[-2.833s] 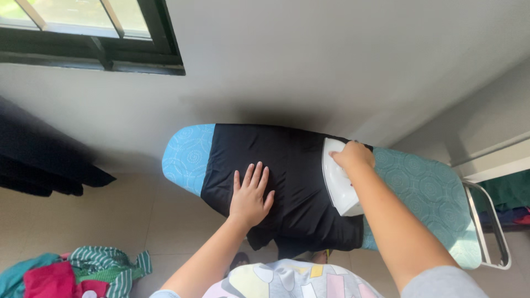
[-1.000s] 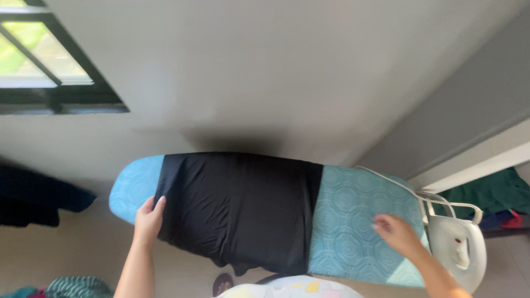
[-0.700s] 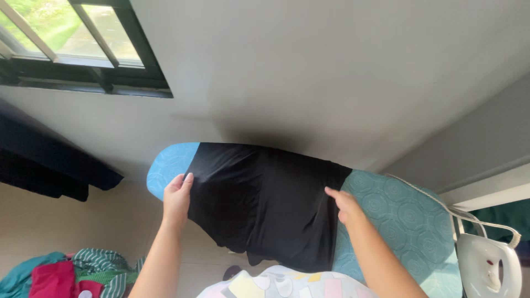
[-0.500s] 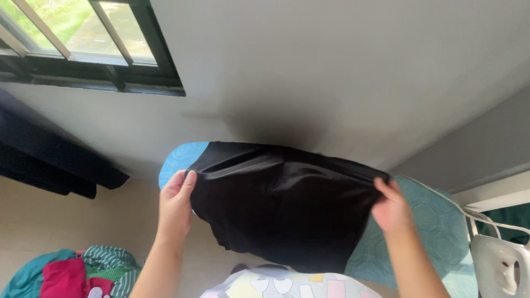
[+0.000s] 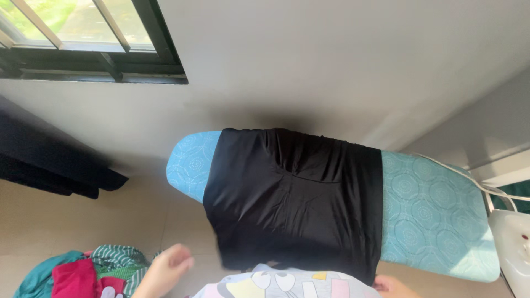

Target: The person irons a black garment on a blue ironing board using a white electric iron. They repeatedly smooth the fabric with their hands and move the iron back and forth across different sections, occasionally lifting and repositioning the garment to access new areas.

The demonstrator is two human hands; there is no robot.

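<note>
**Black garment spread on board, creases left**

Black garment (image 5: 295, 196) lies draped across the blue ironing board (image 5: 436, 215), wrinkled near its far edge. Left hand (image 5: 165, 267), blurred, hangs apart, seemingly empty. Right hand (image 5: 393, 287) shows barely; its grip cannot be told. White iron (image 5: 514, 248) sits parked at the board's end.

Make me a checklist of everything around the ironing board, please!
Surface: blue patterned ironing board, its near part covered.
Job's things: black garment draped over the board, creased near the top, its lower edge hanging toward the person.
Iron: white iron parked at the board's right end, only partly in view.
Clutter: pile of clothes in red, teal and green stripes on the floor at left; dark cloth by the wall.
Hands: left hand blurred, off the garment, grip cannot be told; right hand barely visible at the garment's lower edge.
Cables: white cord running to the iron.
Surroundings: grey wall, window at upper left, tiled floor.
</note>
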